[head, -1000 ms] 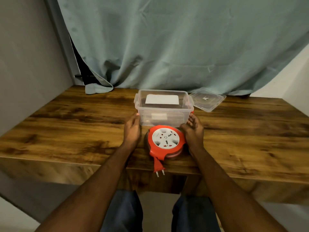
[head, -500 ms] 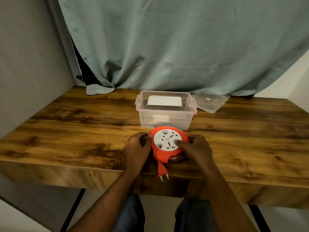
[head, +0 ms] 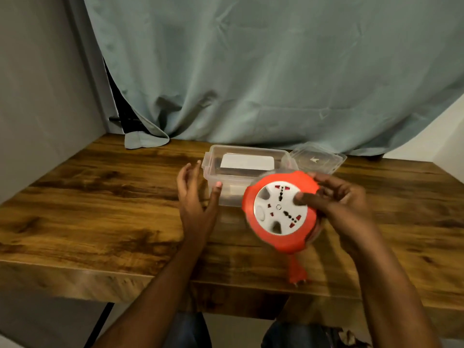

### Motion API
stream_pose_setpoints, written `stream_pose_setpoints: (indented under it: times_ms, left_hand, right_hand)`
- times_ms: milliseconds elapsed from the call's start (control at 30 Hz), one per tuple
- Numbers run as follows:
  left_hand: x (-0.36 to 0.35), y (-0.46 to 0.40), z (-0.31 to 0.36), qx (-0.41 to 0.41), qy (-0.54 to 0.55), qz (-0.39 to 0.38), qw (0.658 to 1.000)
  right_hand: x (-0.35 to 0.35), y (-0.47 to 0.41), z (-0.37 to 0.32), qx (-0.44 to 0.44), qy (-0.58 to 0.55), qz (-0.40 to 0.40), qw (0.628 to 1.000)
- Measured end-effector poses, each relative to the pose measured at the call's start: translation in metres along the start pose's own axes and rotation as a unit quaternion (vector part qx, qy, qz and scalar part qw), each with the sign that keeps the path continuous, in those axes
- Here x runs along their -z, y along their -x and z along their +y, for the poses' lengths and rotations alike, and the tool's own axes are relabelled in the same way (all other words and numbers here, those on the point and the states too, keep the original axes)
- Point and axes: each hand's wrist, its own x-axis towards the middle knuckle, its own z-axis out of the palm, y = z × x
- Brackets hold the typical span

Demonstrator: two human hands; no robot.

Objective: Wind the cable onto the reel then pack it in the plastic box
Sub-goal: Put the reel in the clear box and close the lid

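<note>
An orange cable reel (head: 261,237) with a white socket face is lifted off the wooden table (head: 100,212) and tilted toward me. My right hand (head: 336,199) grips its right rim, thumb on the white face. The orange plug (head: 296,272) hangs below the reel near the table's front edge. My left hand (head: 195,197) hovers with fingers spread, just left of the clear plastic box (head: 221,162), holding nothing. The box stands open behind the reel; something flat and white shows in its bottom.
The box's clear lid (head: 319,160) lies at the box's right, against the grey-green curtain (head: 251,71). A grey wall (head: 45,84) bounds the table's left side. My knees show beneath the front edge.
The reel has come up off the table and moved right in my right hand. My left hand let go of it and now hovers open by the box.
</note>
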Motion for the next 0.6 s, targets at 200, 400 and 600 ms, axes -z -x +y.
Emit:
stream_pose_setpoints:
  times_ms: [200,400,600]
  left_hand:
    - [-0.019,-0.01,-0.005,-0.009,0.016,-0.107,0.994]
    - [-0.026,-0.015,-0.011,0.031,0.007,-0.111,0.993]
    - [-0.027,-0.017,-0.021,0.066,0.062,-0.124,0.988]
  right_hand:
    - [-0.008,-0.059,-0.085,0.155,0.067,-0.033,0.985]
    - [-0.061,-0.128,-0.122,0.205,0.173,-0.103,0.958]
    - [-0.105,-0.164,-0.085,0.131,0.249,-0.217,0.935]
